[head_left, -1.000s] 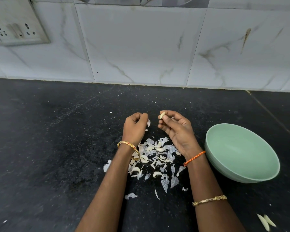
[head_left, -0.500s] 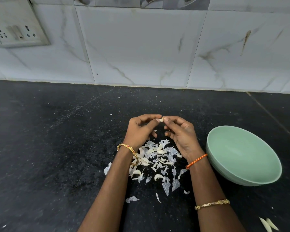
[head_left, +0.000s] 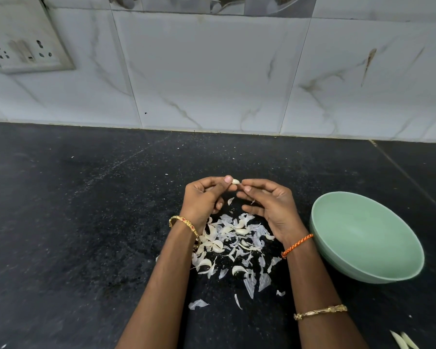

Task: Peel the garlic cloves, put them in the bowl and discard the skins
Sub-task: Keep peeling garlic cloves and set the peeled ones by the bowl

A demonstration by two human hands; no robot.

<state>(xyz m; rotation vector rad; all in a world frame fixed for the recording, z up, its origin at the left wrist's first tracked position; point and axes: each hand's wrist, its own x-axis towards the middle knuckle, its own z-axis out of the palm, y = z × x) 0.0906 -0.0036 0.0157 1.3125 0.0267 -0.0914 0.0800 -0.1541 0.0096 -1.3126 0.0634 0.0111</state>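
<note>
A small pale garlic clove (head_left: pixel 235 181) is held above the black counter (head_left: pixel 86 210) between both hands. My left hand (head_left: pixel 203 197) pinches its left end with thumb and forefinger. My right hand (head_left: pixel 267 202) pinches its right end, the other fingers loosely curled. Below the hands lies a heap of white garlic skins and cloves (head_left: pixel 232 243). A mint-green bowl (head_left: pixel 398 270) stands to the right of my right wrist; nothing shows in the visible part of its inside. A small skin flake (head_left: pixel 230 200) hangs in the air under the clove.
Two pale garlic pieces (head_left: pixel 403 341) lie at the bottom right corner. Loose skins (head_left: pixel 198 304) lie nearer to me. A marble-tiled wall (head_left: pixel 212 71) backs the counter, with a socket plate (head_left: pixel 23 51) at upper left.
A second ago the hands were apart, the clove in my right hand alone. They came together, and now both pinch the clove. A skin flake has dropped below it.
</note>
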